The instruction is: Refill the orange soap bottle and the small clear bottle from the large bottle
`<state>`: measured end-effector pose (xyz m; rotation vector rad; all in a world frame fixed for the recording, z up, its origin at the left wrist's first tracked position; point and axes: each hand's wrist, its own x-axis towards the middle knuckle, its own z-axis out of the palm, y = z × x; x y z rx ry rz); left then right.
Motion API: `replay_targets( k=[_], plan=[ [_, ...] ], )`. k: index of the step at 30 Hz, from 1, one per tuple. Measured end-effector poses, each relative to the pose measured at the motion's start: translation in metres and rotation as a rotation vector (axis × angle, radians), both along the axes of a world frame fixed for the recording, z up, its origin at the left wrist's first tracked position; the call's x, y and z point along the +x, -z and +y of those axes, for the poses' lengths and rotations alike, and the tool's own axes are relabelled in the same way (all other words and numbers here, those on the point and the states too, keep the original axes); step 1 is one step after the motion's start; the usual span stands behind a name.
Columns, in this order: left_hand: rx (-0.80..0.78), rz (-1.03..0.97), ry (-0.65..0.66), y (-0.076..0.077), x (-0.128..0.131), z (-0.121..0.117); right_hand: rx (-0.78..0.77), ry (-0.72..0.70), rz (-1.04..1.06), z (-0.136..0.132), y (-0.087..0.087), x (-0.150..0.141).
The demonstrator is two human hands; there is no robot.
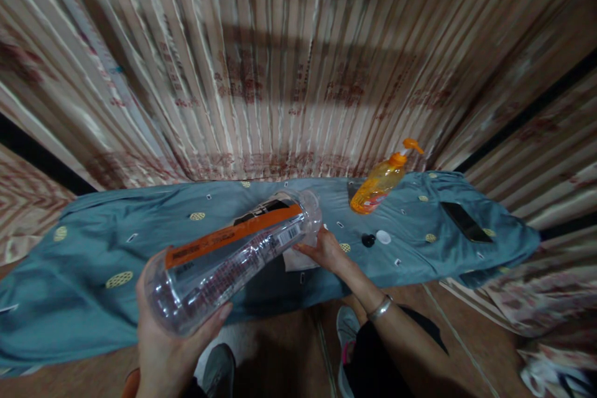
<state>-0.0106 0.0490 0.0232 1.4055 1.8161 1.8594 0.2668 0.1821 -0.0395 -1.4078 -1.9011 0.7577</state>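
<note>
Evidently the work is partway along, judging by how things lie: the clear plastic container [233,270] is up in both hands, slanting from the lower left of the frame to the middle, and its orange label strip [233,237] is on it. No contents can be made out through the wall. The left hand [161,348], lower left, has its fingers wrapped around the near end, the thumb along the underside. The right hand [330,251], just right of centre, has its fingers bent in at the far end, beside a pale sheet [298,260]; whether they grip the rim, the sheet or both, I cannot tell. Nor can I tell whether that far end is open or closed.

Right of centre, a small black piece [368,240] and a white disc [383,237] lie side by side on the blue-green cloth [158,217], apart from the container; if they belong on it, fitting them is left. Upper right of them, the orange pump bottle [379,185] has its pump head on, and neither hand touches it. A flat dark object [466,222] lies towards the right edge, also untouched. How much remains beyond that does not show.
</note>
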Motion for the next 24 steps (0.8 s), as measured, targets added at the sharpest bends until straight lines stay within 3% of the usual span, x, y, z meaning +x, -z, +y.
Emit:
replay_targets(
  k=[24],
  plan=[
    [-0.025,-0.041,0.017,-0.0002,0.0020,-0.0012,-0.007,0.003,-0.012,-0.0006,-0.0019,0.0003]
  ],
)
